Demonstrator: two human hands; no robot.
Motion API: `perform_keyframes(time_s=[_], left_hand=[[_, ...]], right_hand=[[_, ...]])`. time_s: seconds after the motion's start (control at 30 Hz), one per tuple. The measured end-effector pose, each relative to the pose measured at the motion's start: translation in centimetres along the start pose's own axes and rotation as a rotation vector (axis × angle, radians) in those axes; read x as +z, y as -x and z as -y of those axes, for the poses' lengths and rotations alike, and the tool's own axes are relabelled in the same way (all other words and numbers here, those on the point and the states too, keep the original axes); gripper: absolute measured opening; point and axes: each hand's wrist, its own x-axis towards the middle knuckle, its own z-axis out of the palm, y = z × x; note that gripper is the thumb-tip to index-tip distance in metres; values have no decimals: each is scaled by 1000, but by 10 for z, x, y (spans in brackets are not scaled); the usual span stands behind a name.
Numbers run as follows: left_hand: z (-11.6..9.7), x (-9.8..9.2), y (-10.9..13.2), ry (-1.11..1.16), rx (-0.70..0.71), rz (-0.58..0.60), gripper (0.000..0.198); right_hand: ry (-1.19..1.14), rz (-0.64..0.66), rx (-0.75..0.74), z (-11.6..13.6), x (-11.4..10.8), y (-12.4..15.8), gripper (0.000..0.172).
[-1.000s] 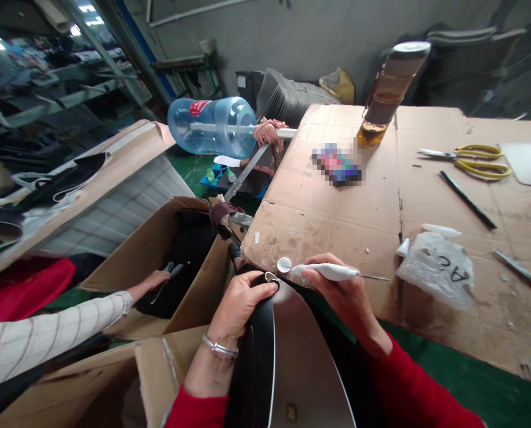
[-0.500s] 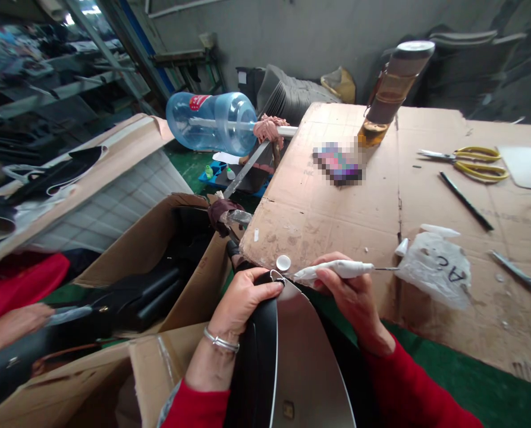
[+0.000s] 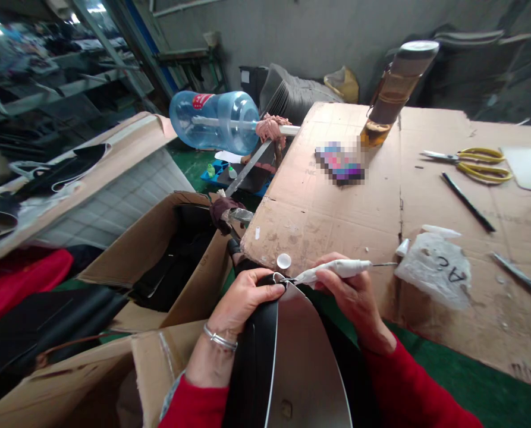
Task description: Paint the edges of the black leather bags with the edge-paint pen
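Observation:
My left hand (image 3: pixel 242 303), with a silver bangle at the wrist, pinches the top corner of a black leather bag piece (image 3: pixel 254 368) between thumb and fingers. The piece has a pale edge and a smooth greyish face with a small metal fitting low down. A thin white loop of thread or edging stands up at the pinched corner. My right hand (image 3: pixel 348 291) is closed round a slim white tool (image 3: pixel 352 268). A thin metal rod sticks out of its right end. Its dark left tip meets the corner beside my left thumb.
On the cardboard-covered table (image 3: pixel 301 214) are a round white cap (image 3: pixel 283 261), a plastic bag (image 3: pixel 434 270), yellow-handled scissors (image 3: pixel 481 163), a black pen-like stick (image 3: pixel 468 202), dark scissors (image 3: pixel 526 282), a phone and a drink bottle (image 3: pixel 387 98). Cardboard boxes (image 3: pixel 194 285) stand left.
The white tool has shifted slightly left and its tip now meets the bag piece's corner. At far left, another person's hand has left the view, and the black bag there has moved out of the box.

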Motion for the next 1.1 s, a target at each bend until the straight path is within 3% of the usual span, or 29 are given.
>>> perform_keyframes(time_s=[0.37, 0.6, 0.9, 1.1], left_hand=[[0, 2, 1, 25, 18, -12, 30], [4, 11, 0, -8, 34, -98, 19], [10, 13, 0, -18, 87, -192, 13], [8, 11, 0, -54, 122, -224, 15]], right_hand=[[35, 30, 43, -3, -2, -1, 19], [10, 107, 83, 0, -4, -1, 23], [5, -101, 64, -8, 2, 3, 22], [186, -28, -31, -10, 5, 1, 19]])
